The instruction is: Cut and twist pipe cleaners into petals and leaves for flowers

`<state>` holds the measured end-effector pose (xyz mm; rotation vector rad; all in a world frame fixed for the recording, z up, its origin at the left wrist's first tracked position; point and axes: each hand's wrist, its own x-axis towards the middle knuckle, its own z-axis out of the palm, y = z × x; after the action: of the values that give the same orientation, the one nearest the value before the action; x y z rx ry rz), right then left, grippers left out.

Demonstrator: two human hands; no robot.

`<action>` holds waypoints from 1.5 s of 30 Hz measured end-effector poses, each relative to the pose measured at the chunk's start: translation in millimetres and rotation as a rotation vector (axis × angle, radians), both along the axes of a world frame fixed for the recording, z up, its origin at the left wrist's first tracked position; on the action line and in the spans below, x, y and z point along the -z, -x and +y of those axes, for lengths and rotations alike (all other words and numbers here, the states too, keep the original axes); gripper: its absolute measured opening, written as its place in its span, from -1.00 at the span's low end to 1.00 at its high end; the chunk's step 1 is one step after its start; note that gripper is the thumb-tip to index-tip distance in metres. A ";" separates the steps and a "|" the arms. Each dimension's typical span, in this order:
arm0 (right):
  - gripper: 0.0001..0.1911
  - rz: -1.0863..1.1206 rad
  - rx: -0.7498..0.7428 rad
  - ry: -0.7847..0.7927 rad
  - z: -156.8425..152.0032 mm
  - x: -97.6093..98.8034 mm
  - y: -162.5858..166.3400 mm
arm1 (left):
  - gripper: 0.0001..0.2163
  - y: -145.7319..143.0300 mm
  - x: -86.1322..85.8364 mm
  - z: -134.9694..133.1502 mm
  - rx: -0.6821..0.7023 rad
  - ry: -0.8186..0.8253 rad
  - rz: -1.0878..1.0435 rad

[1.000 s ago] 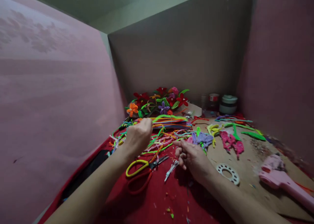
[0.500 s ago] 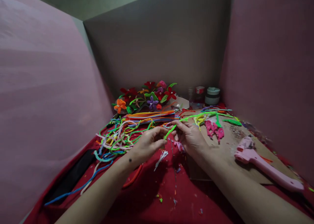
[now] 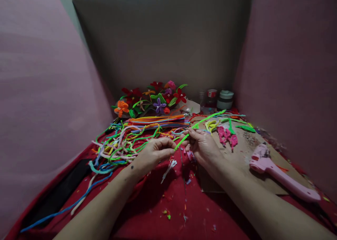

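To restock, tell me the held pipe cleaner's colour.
Bright green pipe cleaner, best in the head view.

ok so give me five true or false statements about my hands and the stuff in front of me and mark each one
1. The left hand and right hand both hold the bright green stem. True.
2. The pink tool lies left of both hands. False: it lies to their right.
3. The flowers are at the back, near the wall. True.
4. The lidded jar stands left of the flowers. False: it stands to their right.
5. The small white bundle lies on the red cloth. True.
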<state>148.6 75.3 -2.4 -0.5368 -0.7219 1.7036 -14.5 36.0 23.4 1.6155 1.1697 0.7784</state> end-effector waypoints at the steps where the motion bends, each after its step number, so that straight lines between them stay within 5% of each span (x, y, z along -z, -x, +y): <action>1: -0.90 -0.008 0.012 0.020 0.7 -0.7 -0.7 | -0.91 0.6 -0.7 -0.5 0.028 0.006 0.013; 15: -0.81 -0.034 0.294 -0.026 17.6 -11.4 -23.3 | -0.87 21.1 -2.8 -1.1 0.428 0.319 0.270; 27: -0.95 0.046 0.300 0.048 19.1 -15.9 -32.3 | -0.81 18.4 -2.8 -4.4 0.642 0.236 0.257; 39: -0.68 -0.218 -0.049 -0.103 -9.9 -8.4 -5.6 | -0.86 19.4 2.3 -6.5 0.298 0.250 -0.184; 45: -0.79 -0.253 -0.126 -0.068 -13.3 0.3 3.4 | -0.84 16.7 2.1 -6.5 0.230 0.255 -0.212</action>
<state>145.2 62.0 -2.7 -0.6787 -1.0104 1.7379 -31.1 29.5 21.3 1.3887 0.8761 0.6080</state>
